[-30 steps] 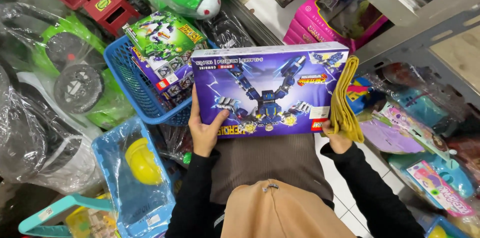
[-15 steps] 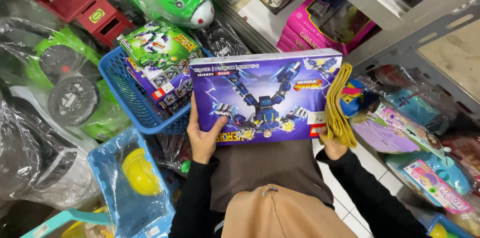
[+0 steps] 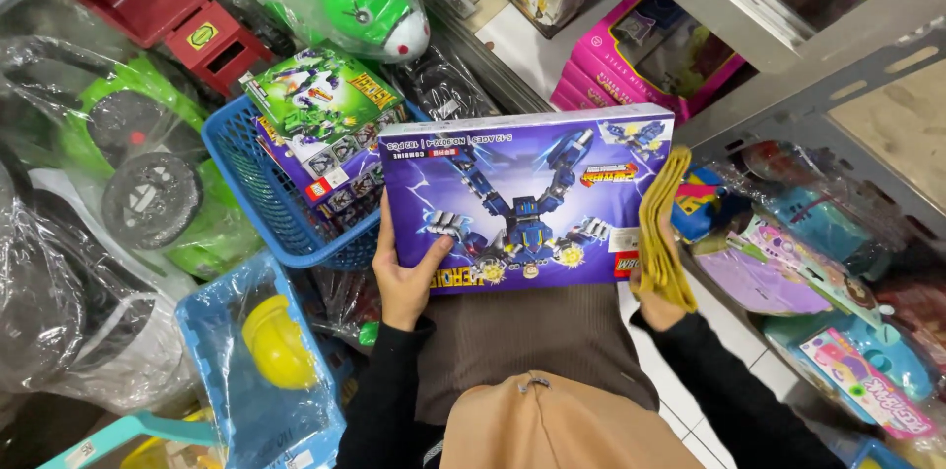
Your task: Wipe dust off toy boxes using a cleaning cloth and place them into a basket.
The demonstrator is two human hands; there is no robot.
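Holding a purple toy box flat above the lap, in a crowded toy shop aisle.
Left hand clasps its near-left edge; right hand, mostly hidden, grips the right end with a yellow cloth. Beyond sit a blue basket and grey shelving, cut off above.

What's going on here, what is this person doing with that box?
A person holds a purple toy box with a blue robot pictured on it, flat in front of them. The left hand grips its left edge; the right hand holds its right edge together with a folded yellow cloth. Beside it, a blue basket holds similar green and purple boxes, with wrapped toys all around.
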